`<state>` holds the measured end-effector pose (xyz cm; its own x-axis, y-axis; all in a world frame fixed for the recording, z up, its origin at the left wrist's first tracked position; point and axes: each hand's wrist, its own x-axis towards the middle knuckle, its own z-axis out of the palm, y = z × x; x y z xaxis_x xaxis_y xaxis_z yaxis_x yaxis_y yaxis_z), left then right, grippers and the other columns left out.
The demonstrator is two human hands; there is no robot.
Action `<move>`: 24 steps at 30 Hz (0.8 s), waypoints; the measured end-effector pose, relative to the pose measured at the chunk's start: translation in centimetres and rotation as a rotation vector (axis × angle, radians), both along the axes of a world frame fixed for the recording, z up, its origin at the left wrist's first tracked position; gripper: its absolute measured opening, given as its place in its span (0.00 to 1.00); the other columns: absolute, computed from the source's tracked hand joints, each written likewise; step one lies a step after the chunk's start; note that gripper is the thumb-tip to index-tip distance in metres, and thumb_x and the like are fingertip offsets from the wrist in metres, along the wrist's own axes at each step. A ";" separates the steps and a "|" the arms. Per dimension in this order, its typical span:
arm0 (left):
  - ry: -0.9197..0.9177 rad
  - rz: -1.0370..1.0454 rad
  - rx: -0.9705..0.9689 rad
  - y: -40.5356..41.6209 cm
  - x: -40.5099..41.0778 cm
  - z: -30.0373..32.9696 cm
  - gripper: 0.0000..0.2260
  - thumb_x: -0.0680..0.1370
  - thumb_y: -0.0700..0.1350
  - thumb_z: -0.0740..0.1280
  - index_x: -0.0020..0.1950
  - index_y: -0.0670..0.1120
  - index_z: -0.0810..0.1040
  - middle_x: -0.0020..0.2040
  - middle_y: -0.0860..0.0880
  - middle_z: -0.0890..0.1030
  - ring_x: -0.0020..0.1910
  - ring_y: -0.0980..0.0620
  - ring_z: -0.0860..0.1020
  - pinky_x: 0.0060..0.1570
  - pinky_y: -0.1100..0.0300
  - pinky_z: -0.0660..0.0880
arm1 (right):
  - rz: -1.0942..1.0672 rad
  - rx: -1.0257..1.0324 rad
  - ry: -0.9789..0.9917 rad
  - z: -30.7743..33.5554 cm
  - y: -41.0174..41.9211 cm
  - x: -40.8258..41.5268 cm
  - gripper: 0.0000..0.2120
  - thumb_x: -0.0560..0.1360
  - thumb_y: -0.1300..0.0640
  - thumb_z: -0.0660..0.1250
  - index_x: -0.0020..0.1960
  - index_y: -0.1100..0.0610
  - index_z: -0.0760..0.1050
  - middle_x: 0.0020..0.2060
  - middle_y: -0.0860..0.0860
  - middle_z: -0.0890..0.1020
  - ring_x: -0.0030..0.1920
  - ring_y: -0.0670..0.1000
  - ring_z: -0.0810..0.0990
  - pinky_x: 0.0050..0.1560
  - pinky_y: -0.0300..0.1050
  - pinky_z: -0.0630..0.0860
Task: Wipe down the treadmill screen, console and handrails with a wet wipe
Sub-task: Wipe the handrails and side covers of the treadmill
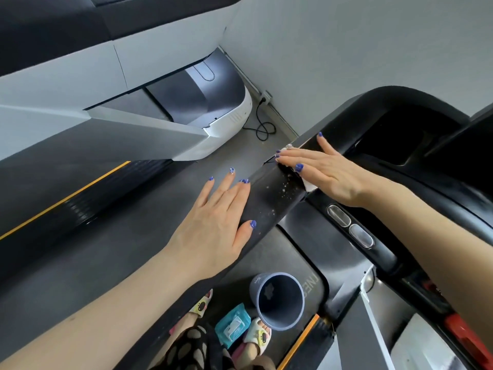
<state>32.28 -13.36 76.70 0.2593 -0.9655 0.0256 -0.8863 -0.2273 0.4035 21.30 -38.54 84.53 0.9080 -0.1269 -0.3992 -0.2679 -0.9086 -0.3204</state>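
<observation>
The black left handrail (pixel 269 201) of the treadmill runs diagonally through the middle, with white flecks on its top. My right hand (pixel 324 172) lies flat on it, fingers straight, pressing a white wet wipe (pixel 309 186) that shows only at the hand's edges. My left hand (pixel 216 225) rests on the handrail lower down, fingers straight over its outer side and thumb on top. The black console (pixel 400 129) curves up at the right, with two silver pulse sensors (pixel 349 229) on the front bar.
A grey bin (pixel 280 300) stands on the treadmill belt, and a teal wet wipe pack (pixel 232 325) lies beside my slippered feet. A second grey-white treadmill (pixel 133 108) stands to the left. A black cable (pixel 264 124) loops on the floor by the wall.
</observation>
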 end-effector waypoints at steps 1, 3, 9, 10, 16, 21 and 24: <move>0.002 0.002 0.001 0.0 0.1 -0.1 0.30 0.83 0.55 0.47 0.79 0.38 0.61 0.77 0.42 0.66 0.80 0.44 0.56 0.77 0.42 0.58 | -0.036 -0.021 0.015 -0.4 0.4 0.6 0.37 0.78 0.37 0.34 0.79 0.49 0.61 0.78 0.43 0.62 0.79 0.38 0.52 0.76 0.47 0.28; 0.001 0.002 0.000 0.0 0.1 -0.2 0.29 0.83 0.55 0.48 0.78 0.38 0.61 0.77 0.42 0.66 0.80 0.43 0.56 0.77 0.42 0.58 | -0.042 -0.099 0.011 -1.8 2.4 2.1 0.38 0.78 0.38 0.33 0.80 0.52 0.60 0.79 0.47 0.63 0.80 0.44 0.52 0.77 0.49 0.30; 0.002 -0.006 -0.004 0.1 0.1 -0.2 0.29 0.83 0.56 0.49 0.78 0.39 0.61 0.78 0.42 0.66 0.80 0.45 0.55 0.77 0.44 0.56 | 0.013 -0.037 -0.148 -3.3 2.2 -1.5 0.31 0.82 0.42 0.38 0.82 0.52 0.50 0.81 0.44 0.51 0.80 0.42 0.44 0.75 0.46 0.26; 0.004 -0.010 -0.003 0.1 0.2 -0.2 0.29 0.83 0.55 0.49 0.79 0.39 0.61 0.78 0.42 0.65 0.80 0.45 0.54 0.77 0.45 0.55 | -0.028 -0.049 -0.157 -3.4 1.5 -1.9 0.31 0.82 0.41 0.38 0.82 0.52 0.48 0.81 0.44 0.48 0.80 0.41 0.42 0.75 0.48 0.26; 0.010 -0.019 0.017 0.1 0.2 0.0 0.29 0.83 0.55 0.49 0.79 0.38 0.58 0.79 0.43 0.62 0.81 0.47 0.50 0.78 0.46 0.51 | -0.419 -0.049 -0.416 -6.6 5.8 -3.1 0.37 0.80 0.34 0.33 0.82 0.54 0.43 0.81 0.48 0.42 0.80 0.47 0.36 0.77 0.49 0.29; -0.002 -0.018 0.048 0.0 0.0 0.0 0.29 0.83 0.54 0.49 0.80 0.38 0.57 0.80 0.45 0.59 0.81 0.49 0.50 0.78 0.43 0.52 | -0.731 0.229 -0.607 -9.1 13.9 -3.7 0.39 0.81 0.33 0.38 0.81 0.58 0.37 0.80 0.52 0.36 0.80 0.50 0.34 0.77 0.45 0.30; -0.001 -0.020 0.068 0.0 0.1 0.1 0.30 0.83 0.55 0.48 0.81 0.40 0.54 0.81 0.48 0.55 0.81 0.53 0.47 0.79 0.47 0.49 | -0.812 0.255 -0.685 -9.9 14.0 -3.0 0.38 0.81 0.33 0.38 0.80 0.56 0.35 0.80 0.52 0.35 0.80 0.50 0.34 0.76 0.43 0.29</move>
